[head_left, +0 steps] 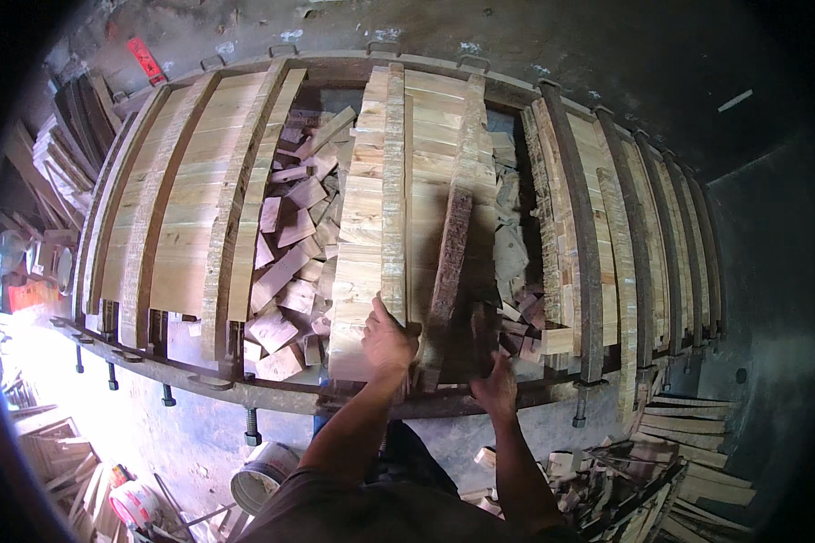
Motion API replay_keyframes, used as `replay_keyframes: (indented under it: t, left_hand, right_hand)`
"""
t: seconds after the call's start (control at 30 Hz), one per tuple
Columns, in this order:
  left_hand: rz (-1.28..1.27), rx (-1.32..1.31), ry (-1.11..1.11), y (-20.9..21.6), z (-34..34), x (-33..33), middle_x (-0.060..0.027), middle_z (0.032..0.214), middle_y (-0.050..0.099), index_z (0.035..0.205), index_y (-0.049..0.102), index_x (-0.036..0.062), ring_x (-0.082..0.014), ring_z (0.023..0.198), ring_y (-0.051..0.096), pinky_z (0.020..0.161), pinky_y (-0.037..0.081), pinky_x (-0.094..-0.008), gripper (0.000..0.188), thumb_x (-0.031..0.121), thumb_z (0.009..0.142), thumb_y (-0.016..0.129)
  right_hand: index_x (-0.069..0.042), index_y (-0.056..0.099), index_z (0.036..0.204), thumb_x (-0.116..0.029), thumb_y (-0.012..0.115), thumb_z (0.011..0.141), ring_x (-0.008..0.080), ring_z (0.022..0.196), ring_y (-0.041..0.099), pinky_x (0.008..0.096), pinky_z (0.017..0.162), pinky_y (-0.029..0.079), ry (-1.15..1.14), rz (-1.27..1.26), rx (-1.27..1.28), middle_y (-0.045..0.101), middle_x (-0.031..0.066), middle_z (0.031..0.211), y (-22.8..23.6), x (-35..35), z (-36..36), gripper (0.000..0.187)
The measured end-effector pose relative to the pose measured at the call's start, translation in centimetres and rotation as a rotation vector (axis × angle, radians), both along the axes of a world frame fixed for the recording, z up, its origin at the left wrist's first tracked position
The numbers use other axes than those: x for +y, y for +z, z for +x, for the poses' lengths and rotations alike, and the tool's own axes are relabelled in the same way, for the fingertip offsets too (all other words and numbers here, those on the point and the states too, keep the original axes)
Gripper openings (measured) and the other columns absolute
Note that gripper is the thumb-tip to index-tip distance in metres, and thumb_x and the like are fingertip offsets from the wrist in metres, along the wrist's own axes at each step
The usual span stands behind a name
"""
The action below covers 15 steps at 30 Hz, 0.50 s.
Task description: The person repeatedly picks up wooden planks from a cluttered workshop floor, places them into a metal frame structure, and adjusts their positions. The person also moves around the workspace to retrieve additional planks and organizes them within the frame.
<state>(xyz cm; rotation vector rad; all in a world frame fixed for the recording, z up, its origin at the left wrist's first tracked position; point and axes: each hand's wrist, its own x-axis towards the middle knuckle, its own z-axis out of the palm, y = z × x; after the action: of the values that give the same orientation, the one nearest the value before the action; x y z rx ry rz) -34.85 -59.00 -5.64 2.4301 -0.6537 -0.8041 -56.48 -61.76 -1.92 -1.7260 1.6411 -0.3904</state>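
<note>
A panel of pale wooden boards point(435, 136) lies across the middle of a long metal frame point(272, 395). My left hand point(389, 342) is closed around the near end of a narrow wooden strip point(394, 190) lying lengthwise on this panel, its thumb pointing away from me. Just right of it, a darker rough-edged strip point(451, 244) lies at a slant over the boards, partly in shadow. My right hand point(496, 387) is closed at the frame's near edge, beside a dark blurred piece point(484, 330). Its grip is partly hidden in shadow.
Loose wood offcuts point(285, 262) fill the gap left of the panel. More board panels with strips lie on the left point(186, 190) and under dark metal bars point(581, 226) on the right. Bolts point(252, 425) hang below the frame. A bucket point(263, 475) and scrap wood point(607, 480) lie below.
</note>
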Motion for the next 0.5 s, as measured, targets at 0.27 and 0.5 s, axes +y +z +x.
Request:
replay_keyframes:
  t: [0.27, 0.5]
  left_hand:
    - [-0.391, 0.846, 0.308, -9.9, 4.0, -0.4, -0.0126, 0.107, 0.071, 0.123, 0.063, 0.0013, -0.0268, 0.104, 0.066, 0.09, 0.05, -0.0369, 0.05, 0.031, 0.084, 0.073]
    - [-0.511, 1.332, 0.293, -3.1, 5.1, 0.2, -0.0103, 0.137, 0.056, 0.139, 0.05, 0.0057, -0.0268, 0.128, 0.05, 0.111, 0.037, -0.0411, 0.053, 0.031, 0.093, 0.059]
  right_hand:
    - [0.005, 0.057, 0.123, -0.018, 0.069, 0.074, 0.0445, 0.11, 0.058, 0.0463, 0.099, 0.046, -0.029, 0.184, 0.083, 0.061, 0.0265, 0.112, -2.5, -2.3, 10.8, 0.055]
    - [0.008, 0.051, 0.12, -0.019, 0.07, 0.067, 0.044, 0.112, 0.057, 0.0448, 0.1, 0.045, -0.098, 0.093, 0.196, 0.058, 0.0296, 0.116, -6.4, -2.4, 10.4, 0.063]
